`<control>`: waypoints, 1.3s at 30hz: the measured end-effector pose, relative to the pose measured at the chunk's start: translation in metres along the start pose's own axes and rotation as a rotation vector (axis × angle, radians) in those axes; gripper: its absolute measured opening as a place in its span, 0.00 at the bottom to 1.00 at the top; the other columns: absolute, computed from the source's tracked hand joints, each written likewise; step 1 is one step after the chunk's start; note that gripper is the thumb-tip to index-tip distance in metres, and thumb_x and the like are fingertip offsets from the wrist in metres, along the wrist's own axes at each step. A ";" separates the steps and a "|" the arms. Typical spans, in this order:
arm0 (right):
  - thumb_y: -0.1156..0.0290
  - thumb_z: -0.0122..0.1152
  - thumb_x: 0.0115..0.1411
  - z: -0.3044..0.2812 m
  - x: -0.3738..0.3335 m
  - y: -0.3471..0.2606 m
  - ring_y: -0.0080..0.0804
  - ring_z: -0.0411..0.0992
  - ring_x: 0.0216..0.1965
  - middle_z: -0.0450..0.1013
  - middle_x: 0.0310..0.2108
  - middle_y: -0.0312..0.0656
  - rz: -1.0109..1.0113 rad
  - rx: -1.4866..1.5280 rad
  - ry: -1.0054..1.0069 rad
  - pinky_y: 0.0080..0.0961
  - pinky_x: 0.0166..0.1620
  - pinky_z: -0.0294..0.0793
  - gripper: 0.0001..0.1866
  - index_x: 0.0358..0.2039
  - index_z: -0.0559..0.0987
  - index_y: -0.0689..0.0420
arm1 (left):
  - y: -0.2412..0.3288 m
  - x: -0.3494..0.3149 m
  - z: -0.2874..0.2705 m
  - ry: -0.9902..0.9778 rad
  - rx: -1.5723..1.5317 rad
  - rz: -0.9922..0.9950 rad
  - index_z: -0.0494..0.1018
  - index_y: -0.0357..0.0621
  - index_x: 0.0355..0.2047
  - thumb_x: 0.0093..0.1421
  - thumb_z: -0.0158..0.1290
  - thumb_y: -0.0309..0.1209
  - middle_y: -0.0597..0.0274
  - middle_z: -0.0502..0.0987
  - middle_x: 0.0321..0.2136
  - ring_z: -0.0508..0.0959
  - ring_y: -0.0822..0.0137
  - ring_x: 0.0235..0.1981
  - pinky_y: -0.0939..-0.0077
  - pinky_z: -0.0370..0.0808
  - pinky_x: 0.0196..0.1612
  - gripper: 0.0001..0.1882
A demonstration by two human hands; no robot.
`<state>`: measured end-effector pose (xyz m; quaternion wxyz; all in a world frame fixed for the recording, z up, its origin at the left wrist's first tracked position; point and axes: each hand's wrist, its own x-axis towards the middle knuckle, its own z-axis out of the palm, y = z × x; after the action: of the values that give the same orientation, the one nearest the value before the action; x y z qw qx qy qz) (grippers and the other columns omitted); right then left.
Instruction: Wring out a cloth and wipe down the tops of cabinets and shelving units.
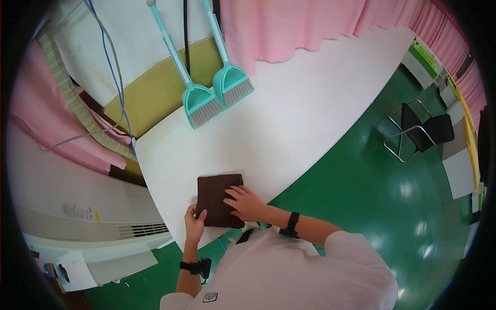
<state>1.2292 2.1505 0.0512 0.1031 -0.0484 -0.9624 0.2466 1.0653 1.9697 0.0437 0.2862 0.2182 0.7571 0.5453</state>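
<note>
A dark brown folded cloth point(216, 194), roughly square, lies at the near end of the white table point(268, 129). My left hand point(195, 223) grips its near left corner, thumb on top and fingers curled at the left side. Across the cloth's right side rests my right hand point(248, 204), palm down with its fingers spread, touching the upper surface. Dark bands are strapped on both wrists.
Two turquoise dustpan-and-brush sets point(204, 106) point(235, 85) stand against the wall at the table's far left. Pink curtains point(305, 23) hang along the back edge. A black chair point(418, 126) stands on the green floor to the right. An air conditioner point(93, 232) is at the left.
</note>
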 end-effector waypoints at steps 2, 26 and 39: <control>0.63 0.64 0.54 0.001 -0.001 0.000 0.50 0.58 0.62 0.62 0.58 0.51 0.008 0.036 -0.013 0.48 0.63 0.57 0.26 0.53 0.70 0.54 | 0.007 -0.007 -0.002 -0.003 -0.150 0.042 0.71 0.37 0.42 0.58 0.56 0.22 0.61 0.77 0.36 0.74 0.69 0.39 0.74 0.70 0.47 0.12; 0.66 0.59 0.60 -0.004 0.012 0.016 0.49 0.52 0.67 0.55 0.65 0.51 0.034 0.166 -0.019 0.44 0.68 0.51 0.26 0.58 0.68 0.57 | 0.006 0.024 0.031 -0.136 1.010 0.685 0.60 0.40 0.63 0.58 0.53 0.38 0.39 0.53 0.65 0.52 0.40 0.66 0.46 0.48 0.67 0.34; 0.74 0.60 0.57 -0.093 -0.144 0.056 0.49 0.68 0.56 0.69 0.55 0.49 0.776 0.222 0.502 0.35 0.58 0.68 0.22 0.53 0.71 0.57 | -0.020 0.065 -0.032 0.157 1.254 0.341 0.52 0.35 0.66 0.64 0.47 0.40 0.36 0.45 0.67 0.44 0.38 0.68 0.46 0.42 0.68 0.35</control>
<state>1.3928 2.2222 0.0789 0.2375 -0.4510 -0.7863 0.3492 0.9948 1.9830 0.0199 -0.0419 0.4205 0.9048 0.0524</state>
